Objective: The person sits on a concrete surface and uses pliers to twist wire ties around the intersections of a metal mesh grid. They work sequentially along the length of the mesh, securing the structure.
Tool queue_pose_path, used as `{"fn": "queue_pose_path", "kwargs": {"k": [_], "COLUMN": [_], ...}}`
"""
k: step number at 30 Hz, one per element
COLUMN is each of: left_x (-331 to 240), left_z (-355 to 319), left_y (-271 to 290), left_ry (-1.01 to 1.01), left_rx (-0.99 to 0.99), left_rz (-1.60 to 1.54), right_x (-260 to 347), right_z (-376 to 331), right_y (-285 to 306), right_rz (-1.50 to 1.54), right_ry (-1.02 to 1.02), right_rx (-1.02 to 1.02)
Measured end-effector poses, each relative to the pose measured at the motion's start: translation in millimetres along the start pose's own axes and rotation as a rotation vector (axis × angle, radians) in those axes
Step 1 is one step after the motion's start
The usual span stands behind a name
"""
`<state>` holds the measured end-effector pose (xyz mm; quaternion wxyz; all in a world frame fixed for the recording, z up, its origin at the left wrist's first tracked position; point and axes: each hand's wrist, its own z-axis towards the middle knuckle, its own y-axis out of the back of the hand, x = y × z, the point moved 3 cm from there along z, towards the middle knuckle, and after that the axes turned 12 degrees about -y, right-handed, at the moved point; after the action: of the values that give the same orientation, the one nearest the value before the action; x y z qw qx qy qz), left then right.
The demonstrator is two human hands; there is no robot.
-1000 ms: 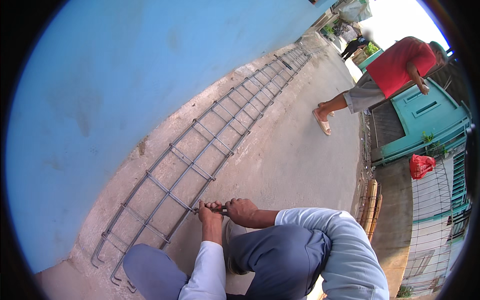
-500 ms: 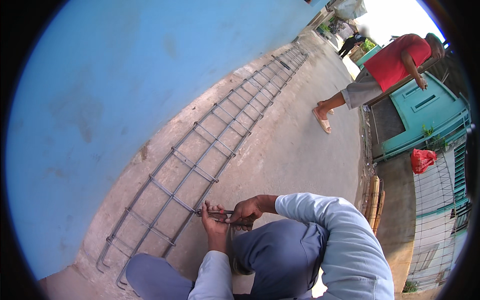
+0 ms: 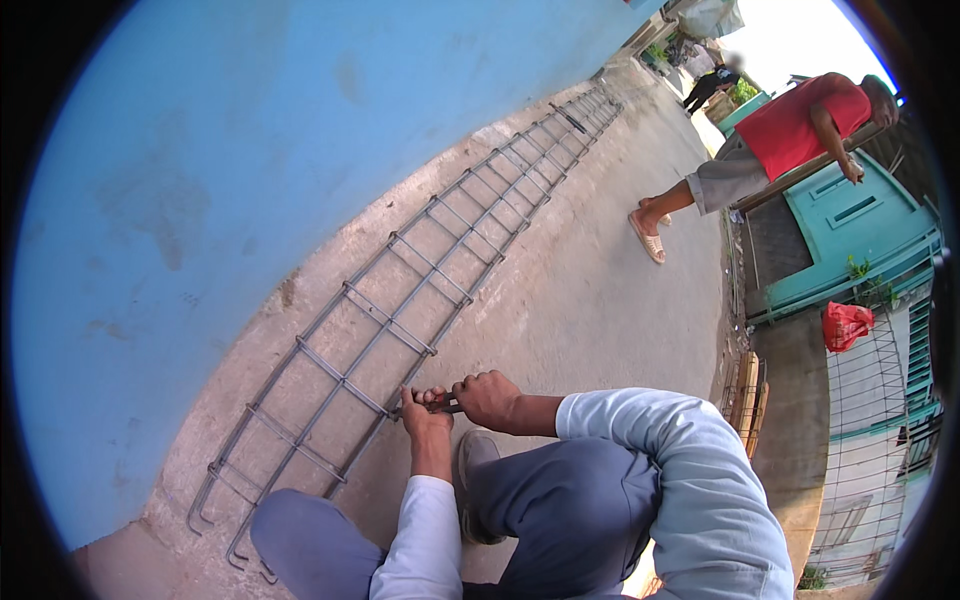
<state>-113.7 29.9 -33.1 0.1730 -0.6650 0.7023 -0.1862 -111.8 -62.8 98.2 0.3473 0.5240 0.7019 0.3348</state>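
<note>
A long steel rebar cage (image 3: 342, 381) lies on the ground, its bars joined by square stirrups. My left hand (image 3: 427, 418) is at its near right bar, beside a stirrup joint, fingers curled round the front part of dark metal pincers (image 3: 449, 405). My right hand (image 3: 488, 400) is closed on the pincers' handles just to the right, knuckles up. The pincers lie nearly level, pointing at the bar. Their jaws are mostly hidden by my left fingers, and whether they grip a tie wire cannot be made out.
A blue wall (image 3: 200, 200) runs along the cage's left. On the concrete path (image 3: 600, 300) to the right stands a person in a red shirt (image 3: 812, 128); another person (image 3: 711, 87) is farther off. Wire mesh (image 3: 865, 430), a red bag (image 3: 847, 325) and wood planks (image 3: 746, 390) line the right side.
My right hand has risen and turned over with the pincers' handles, from below level to knuckles up. My left hand stays at the bar. The person in red has shifted slightly right in view.
</note>
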Motion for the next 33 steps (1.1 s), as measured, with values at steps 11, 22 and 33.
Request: {"fn": "queue_pose_path", "kwargs": {"k": [11, 22, 33], "left_x": [-6.0, -5.2, -13.3], "left_z": [-22.5, -11.8, -33.7], "left_y": [24.2, 3.6, 16.0], "left_ry": [0.0, -0.012, 0.056], "left_rx": [0.228, -0.137, 0.217], "left_rz": [-0.012, 0.004, 0.068], "right_x": [-17.3, 7.6, -32.9], "right_z": [16.6, -18.1, 21.2], "right_y": [-44.3, 2.7, -29.4], "right_rz": [1.118, -0.126, 0.942], "right_ry": [-0.364, 0.117, -0.358], "right_rx": [1.457, -0.186, 1.261]}}
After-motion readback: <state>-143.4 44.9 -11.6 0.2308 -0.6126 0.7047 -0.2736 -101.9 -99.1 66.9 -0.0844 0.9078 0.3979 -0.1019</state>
